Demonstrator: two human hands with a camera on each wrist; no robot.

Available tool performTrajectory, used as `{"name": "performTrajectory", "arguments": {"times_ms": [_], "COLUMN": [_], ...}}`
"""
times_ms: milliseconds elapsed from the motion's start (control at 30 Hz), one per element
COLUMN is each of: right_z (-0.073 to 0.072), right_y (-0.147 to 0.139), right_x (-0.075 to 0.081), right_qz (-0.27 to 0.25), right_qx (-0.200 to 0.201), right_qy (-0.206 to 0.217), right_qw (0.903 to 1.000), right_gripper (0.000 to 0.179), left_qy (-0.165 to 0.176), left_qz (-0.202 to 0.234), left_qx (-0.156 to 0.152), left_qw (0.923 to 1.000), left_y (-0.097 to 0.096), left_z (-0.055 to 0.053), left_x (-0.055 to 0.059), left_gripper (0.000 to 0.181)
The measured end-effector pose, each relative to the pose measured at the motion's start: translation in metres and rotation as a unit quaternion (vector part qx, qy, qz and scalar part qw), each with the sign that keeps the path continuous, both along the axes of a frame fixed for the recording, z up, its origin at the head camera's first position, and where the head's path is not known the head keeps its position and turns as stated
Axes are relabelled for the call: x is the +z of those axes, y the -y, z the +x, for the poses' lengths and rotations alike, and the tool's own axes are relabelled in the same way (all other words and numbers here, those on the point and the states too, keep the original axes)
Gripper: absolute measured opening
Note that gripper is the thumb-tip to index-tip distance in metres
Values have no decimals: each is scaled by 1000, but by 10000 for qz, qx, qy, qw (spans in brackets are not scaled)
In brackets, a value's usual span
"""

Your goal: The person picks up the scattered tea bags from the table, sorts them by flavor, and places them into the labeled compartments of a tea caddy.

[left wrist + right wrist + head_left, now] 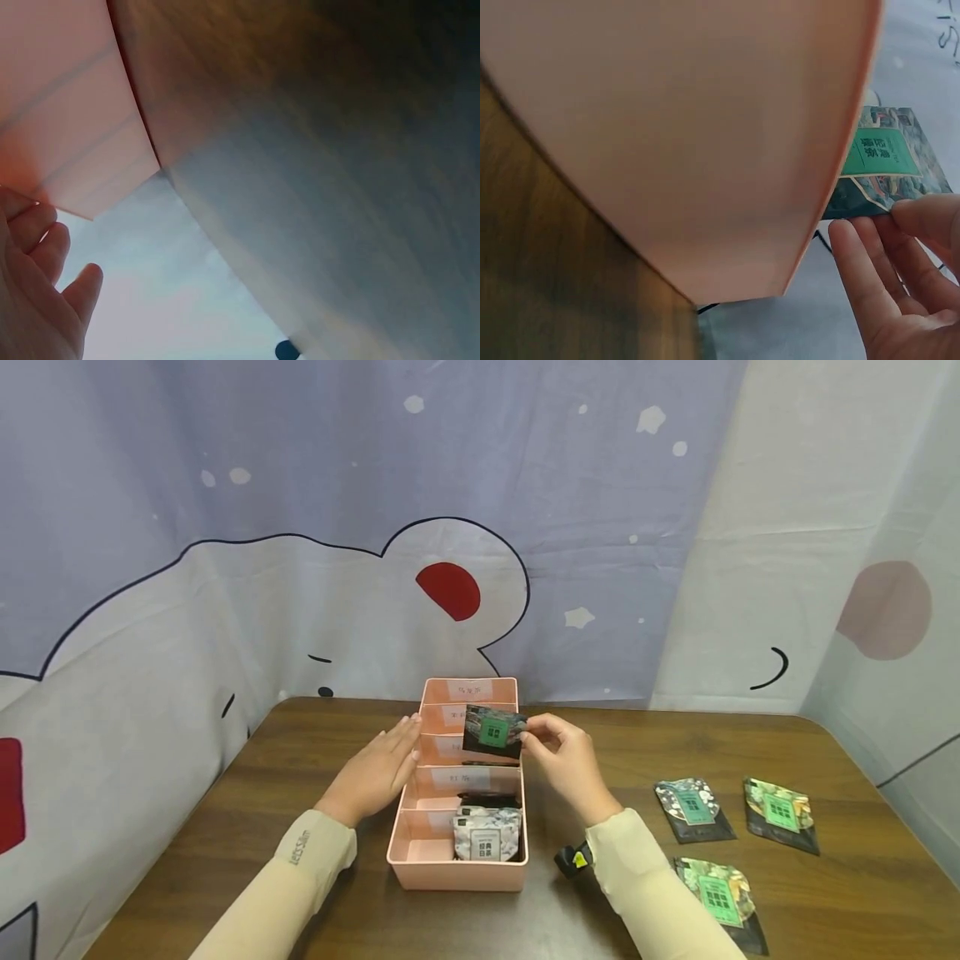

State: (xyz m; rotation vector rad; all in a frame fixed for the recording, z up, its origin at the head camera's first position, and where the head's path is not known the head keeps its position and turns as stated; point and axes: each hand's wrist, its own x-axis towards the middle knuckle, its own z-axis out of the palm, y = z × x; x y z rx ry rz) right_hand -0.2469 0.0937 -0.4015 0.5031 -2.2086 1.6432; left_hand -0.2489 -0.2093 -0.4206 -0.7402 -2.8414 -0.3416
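Note:
My right hand (570, 768) pinches a dark tea sachet with a green label (492, 732) by its right edge, thumb on the printed face. The sachet is held over the back part of a pink divided box (461, 878), and in the right wrist view the box wall hides part of it. My left hand (378, 774) lies along the box's left side with fingers straight, fingertips at the rim. Pale tea sachets (486, 837) stand in the front compartment, and a dark sachet (487, 799) shows in the compartment behind. Paper labels mark the dividers.
To the right on the wooden table (592, 927) lie a tea sachet with white flowers (693, 811) and two yellow-green ones, one farther right (782, 814) and one nearer (720, 902). A printed curtain (600, 527) hangs behind the table.

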Motion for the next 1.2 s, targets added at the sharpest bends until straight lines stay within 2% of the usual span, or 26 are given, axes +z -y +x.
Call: {"name": "performTrajectory", "arguments": {"times_ms": [233,533,700,1200], "right_z": [-1,-1,1,9], "right_y": [-2,-1,-2,-6], "right_x": [-6,-11,-13,-11], "right_qz": [700,1146,1440,1670], "right_qx": [-20,33,-45,184], "right_qy": [-384,-569,-538,-554], "right_qw": [9968,9918,9881,9842], "right_gripper": [7,4,3,6], "left_qy": [-6,38,71,94], "left_qz": [-1,9,15,87], "left_qx": [-2,18,36,35], "left_qw": [10000,10000,10000,9999], "left_y": [1,1,0,0], "left_z": [0,0,1,1], "left_x": [-1,-1,1,0], "left_gripper": [57,57,57,57]}}
